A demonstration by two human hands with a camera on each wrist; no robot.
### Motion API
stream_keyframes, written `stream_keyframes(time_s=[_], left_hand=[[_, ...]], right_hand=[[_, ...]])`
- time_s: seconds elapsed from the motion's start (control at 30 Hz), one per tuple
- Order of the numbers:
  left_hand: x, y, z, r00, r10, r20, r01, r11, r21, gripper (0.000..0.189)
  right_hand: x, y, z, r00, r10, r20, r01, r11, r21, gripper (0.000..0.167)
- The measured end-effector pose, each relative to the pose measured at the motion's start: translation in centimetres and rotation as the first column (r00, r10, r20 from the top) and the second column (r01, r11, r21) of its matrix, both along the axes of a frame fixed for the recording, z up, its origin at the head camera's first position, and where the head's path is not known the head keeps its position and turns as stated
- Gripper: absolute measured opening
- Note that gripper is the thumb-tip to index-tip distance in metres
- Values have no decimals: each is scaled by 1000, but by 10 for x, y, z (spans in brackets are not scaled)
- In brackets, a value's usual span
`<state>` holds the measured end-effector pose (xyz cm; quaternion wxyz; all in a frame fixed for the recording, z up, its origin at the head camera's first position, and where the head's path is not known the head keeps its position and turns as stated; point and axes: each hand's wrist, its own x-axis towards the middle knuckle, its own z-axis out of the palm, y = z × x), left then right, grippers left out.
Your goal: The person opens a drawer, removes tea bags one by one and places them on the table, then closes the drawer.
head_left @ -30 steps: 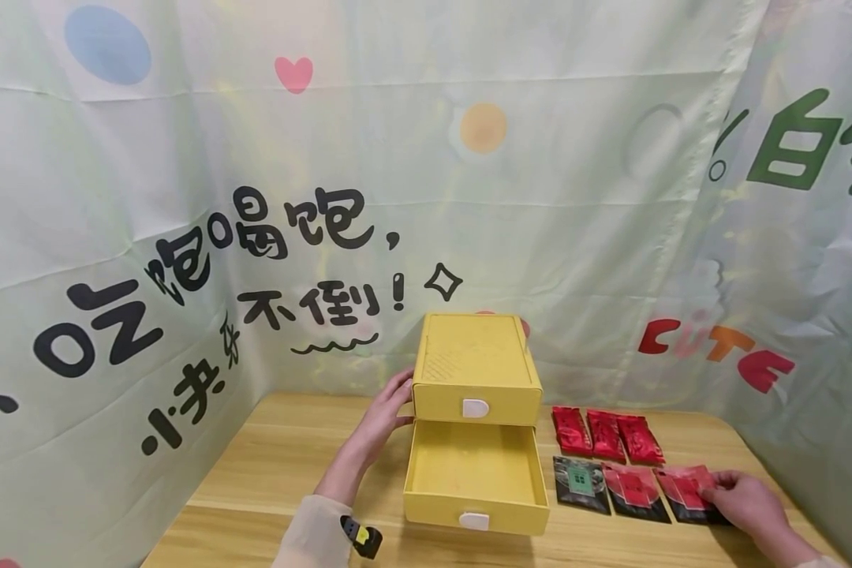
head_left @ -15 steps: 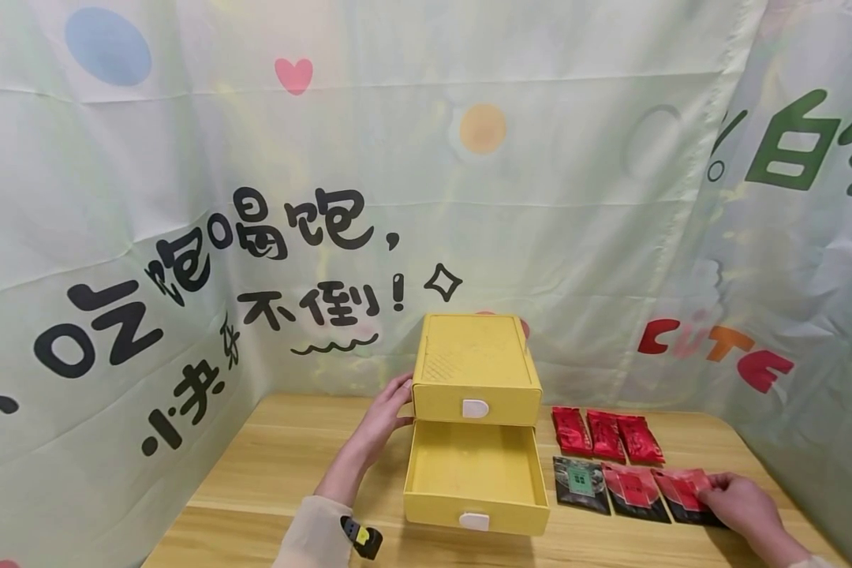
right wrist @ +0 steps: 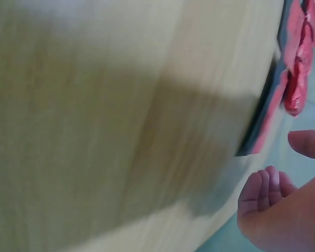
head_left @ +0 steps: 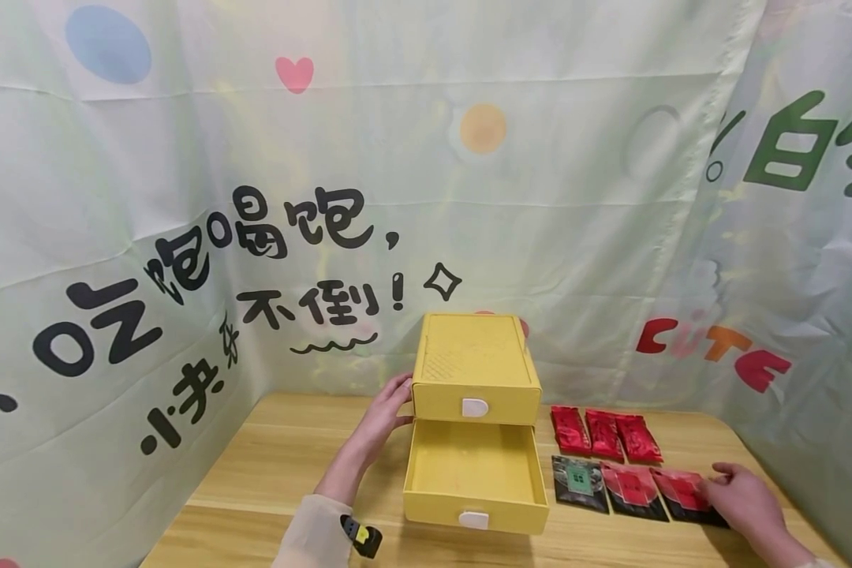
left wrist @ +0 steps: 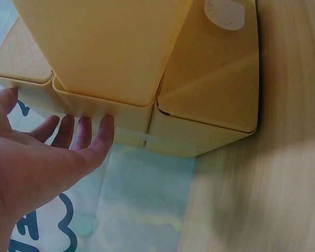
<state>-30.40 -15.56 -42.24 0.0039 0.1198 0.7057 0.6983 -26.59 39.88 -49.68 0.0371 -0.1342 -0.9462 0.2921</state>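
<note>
A yellow drawer cabinet (head_left: 477, 347) stands on the table, its middle drawer (head_left: 474, 465) pulled out with a bare bottom. My left hand (head_left: 379, 418) lies against the cabinet's left side. In the left wrist view its fingers (left wrist: 102, 137) are nearly straight and touch the wall. Over at the right, my right hand (head_left: 747, 505) is beside the end red-and-black flat packet (head_left: 681, 491). Its thumb is lifted away from that packet, and the right wrist view shows the relaxed fingers (right wrist: 257, 197) holding nothing. The packet lies flat on the table.
Left of that packet lie another red-and-black packet (head_left: 633, 491) and a black one with a green label (head_left: 580, 481). Behind them are three glossy red packets (head_left: 603, 435). A printed cloth (head_left: 575, 237) hangs behind the wooden table (head_left: 312, 442).
My right thumb has let go of the end packet's corner and lifted, after the packet shifted slightly left in line with its row. The left hand and cabinet stay put.
</note>
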Motion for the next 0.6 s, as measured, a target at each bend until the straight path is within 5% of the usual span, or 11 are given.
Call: stream_keyframes(time_s=[0.27, 0.6], left_hand=[[-1, 0, -1, 1000, -21, -18, 21, 1000, 13, 54], [-1, 0, 0, 999, -25, -35, 25, 1000, 6, 51]], right_hand=[[4, -27, 25, 991, 33, -127, -38, 999, -38, 63], [25, -100, 55, 954, 123, -274, -162, 979, -122, 65]])
